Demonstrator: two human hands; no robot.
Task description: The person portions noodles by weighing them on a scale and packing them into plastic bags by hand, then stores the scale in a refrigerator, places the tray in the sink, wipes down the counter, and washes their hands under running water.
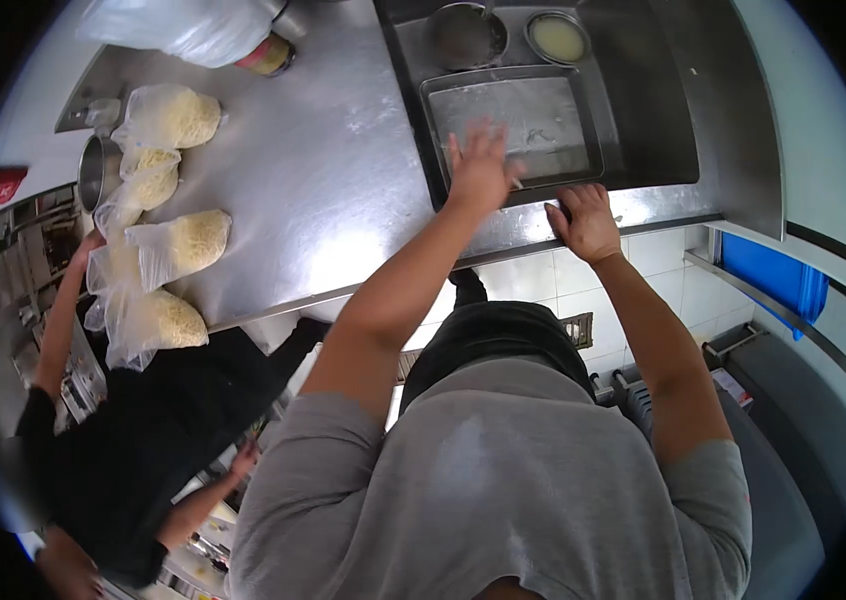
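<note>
A rectangular metal tray (543,112) lies in the sink (648,110), with a thin wet film and small bits on its bottom. Over the tray's near left part is my left hand (483,165), fingers spread and slightly blurred; whether it touches the tray cannot be made out. My right hand (588,222) rests on the sink's near metal edge, fingers slightly apart and holding nothing visible. Behind the tray stand a dark round pan (463,38) and a small round bowl (557,38) of pale yellowish contents.
Several clear bags of pale shredded food (198,242) line the left of the steel counter (313,150). A metal pot (98,172) and a labelled can (268,56) stand there too. A co-worker in black (153,440) is at the left. A blue container (763,275) is at the right.
</note>
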